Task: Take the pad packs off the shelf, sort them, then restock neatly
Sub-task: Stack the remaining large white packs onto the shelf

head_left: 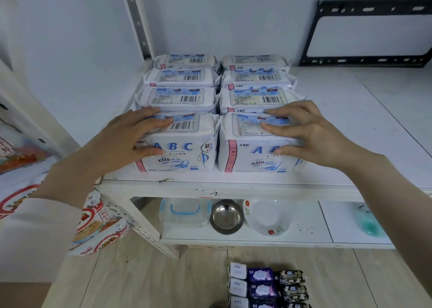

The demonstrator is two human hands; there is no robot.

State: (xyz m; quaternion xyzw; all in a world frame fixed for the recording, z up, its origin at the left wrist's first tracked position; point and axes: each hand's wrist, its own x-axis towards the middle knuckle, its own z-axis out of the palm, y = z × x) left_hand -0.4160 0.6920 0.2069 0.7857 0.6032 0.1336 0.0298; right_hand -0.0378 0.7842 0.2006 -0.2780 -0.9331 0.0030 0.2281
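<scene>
Gripping the front left pack [187, 154], the left hand [131, 139] lays its fingers over the pack's top and sets its thumb on the printed face. The right hand [311, 132] clasps the front right pack [245, 154] the same way, with its fingers on top and its thumb on the front. Both packs stand side by side between the two hands, touching, at the front edge of the shelf [233, 182]. Just beyond the fingertips, six more white packs [182, 98] stand in two rows running back to the wall. Below the wrists, a lower level holds a clear box [184, 214], a steel bowl [226, 216] and a white bowl [268, 219]. Lower still, under the right forearm, small packs [268, 284] in white, purple and black lie in rows on the floor [140, 279]. Snack bags [98, 223] lie under the left forearm.
</scene>
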